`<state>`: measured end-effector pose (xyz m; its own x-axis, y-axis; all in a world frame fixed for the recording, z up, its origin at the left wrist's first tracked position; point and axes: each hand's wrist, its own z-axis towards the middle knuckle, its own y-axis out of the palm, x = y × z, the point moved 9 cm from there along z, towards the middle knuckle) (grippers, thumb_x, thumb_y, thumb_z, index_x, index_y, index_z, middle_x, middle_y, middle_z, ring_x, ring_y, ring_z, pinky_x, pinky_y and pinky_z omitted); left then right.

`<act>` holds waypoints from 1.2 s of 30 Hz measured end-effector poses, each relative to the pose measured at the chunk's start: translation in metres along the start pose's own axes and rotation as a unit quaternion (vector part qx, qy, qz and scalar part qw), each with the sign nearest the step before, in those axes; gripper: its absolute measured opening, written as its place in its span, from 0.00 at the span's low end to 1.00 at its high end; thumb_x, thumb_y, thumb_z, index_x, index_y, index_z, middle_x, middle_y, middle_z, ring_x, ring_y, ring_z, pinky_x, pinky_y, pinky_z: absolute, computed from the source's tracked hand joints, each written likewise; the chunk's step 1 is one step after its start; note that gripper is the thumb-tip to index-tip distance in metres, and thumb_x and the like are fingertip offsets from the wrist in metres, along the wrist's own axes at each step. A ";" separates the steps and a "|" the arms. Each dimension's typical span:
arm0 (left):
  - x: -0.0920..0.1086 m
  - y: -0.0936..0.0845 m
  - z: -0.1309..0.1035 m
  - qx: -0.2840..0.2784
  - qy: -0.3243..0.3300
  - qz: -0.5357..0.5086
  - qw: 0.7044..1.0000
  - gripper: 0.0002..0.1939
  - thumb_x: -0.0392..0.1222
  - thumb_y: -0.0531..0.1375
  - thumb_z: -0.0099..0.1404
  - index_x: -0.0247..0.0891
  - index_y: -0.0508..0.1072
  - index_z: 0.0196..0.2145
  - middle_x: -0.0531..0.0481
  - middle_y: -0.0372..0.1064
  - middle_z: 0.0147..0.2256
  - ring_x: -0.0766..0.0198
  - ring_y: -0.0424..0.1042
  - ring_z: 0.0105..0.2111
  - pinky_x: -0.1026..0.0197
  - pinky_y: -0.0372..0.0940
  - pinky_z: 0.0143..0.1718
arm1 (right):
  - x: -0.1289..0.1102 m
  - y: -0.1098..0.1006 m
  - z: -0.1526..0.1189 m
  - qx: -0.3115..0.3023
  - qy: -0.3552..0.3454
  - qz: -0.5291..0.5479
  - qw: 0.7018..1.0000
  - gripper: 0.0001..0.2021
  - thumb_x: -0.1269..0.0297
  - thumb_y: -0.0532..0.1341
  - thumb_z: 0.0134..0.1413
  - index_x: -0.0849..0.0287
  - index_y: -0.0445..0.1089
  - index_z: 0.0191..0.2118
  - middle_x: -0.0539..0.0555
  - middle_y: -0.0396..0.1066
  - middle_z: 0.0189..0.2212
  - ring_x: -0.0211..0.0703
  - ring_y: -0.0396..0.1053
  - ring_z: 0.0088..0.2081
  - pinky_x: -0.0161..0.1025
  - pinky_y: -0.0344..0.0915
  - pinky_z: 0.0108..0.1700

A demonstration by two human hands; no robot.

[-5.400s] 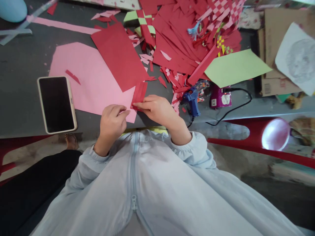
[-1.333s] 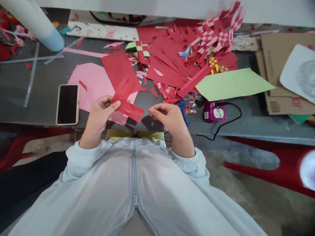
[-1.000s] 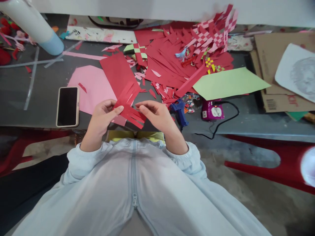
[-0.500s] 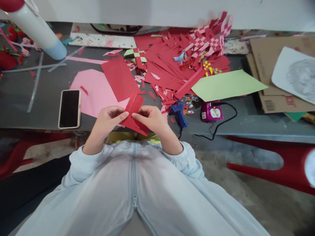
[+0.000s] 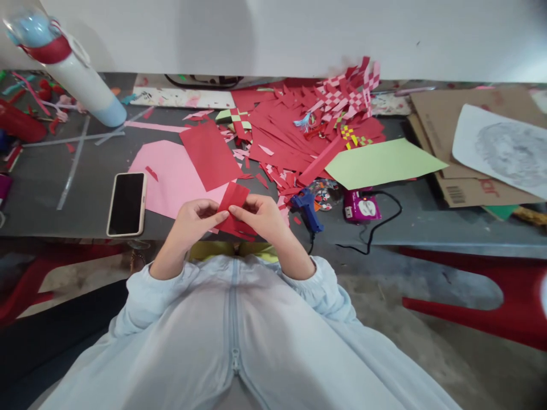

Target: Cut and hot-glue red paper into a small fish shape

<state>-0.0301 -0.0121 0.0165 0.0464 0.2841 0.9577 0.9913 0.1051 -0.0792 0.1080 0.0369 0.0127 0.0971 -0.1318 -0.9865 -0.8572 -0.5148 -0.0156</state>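
Head view: fingers (image 5: 221, 217) pinch thin red paper (image 5: 235, 195) near angular pink sheet (image 5: 168, 176)

Held paper (image 5: 233, 197) red; woven strips (image 5: 337, 98) red/pnk chk'd; glue gun (image 5: 308, 209) dk blue; phone scrn (image 5: 126, 203) blk.

Through the head camera I see the left hand (image 5: 194, 223) and the right hand (image 5: 261, 217) pinching a red paper piece (image 5: 235, 196) at the edge of the grey table (image 5: 38, 199), with a phone (image 5: 127, 204) to the left and a blue glue gun (image 5: 308, 210) to the right.
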 end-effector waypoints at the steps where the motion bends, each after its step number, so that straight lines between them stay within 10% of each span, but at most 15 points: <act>1: 0.000 0.001 0.000 -0.003 -0.005 0.003 1.000 0.16 0.50 0.72 0.50 0.35 0.78 0.28 0.51 0.74 0.25 0.65 0.72 0.25 0.64 0.70 0.25 | -0.001 0.001 0.000 0.000 -0.002 -0.003 1.000 0.14 0.54 0.67 0.50 0.59 0.78 0.35 0.51 0.78 0.30 0.40 0.71 0.29 0.38 0.68 0.34; 36: -0.005 -0.032 -0.008 -0.018 -0.025 0.092 0.995 0.18 0.55 0.68 0.54 0.36 0.78 0.28 0.48 0.77 0.28 0.64 0.72 0.28 0.61 0.65 0.33 | -0.001 0.004 0.028 0.053 0.009 0.049 0.997 0.21 0.44 0.69 0.41 0.56 0.68 0.21 0.47 0.66 0.17 0.36 0.61 0.21 0.37 0.63 0.26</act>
<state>-0.0613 -0.0245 0.0161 0.2222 0.3431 0.9126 0.9704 0.0134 -0.2413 0.0898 0.0587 0.0087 0.0178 -0.1928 -0.9811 -0.9114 -0.4065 0.0633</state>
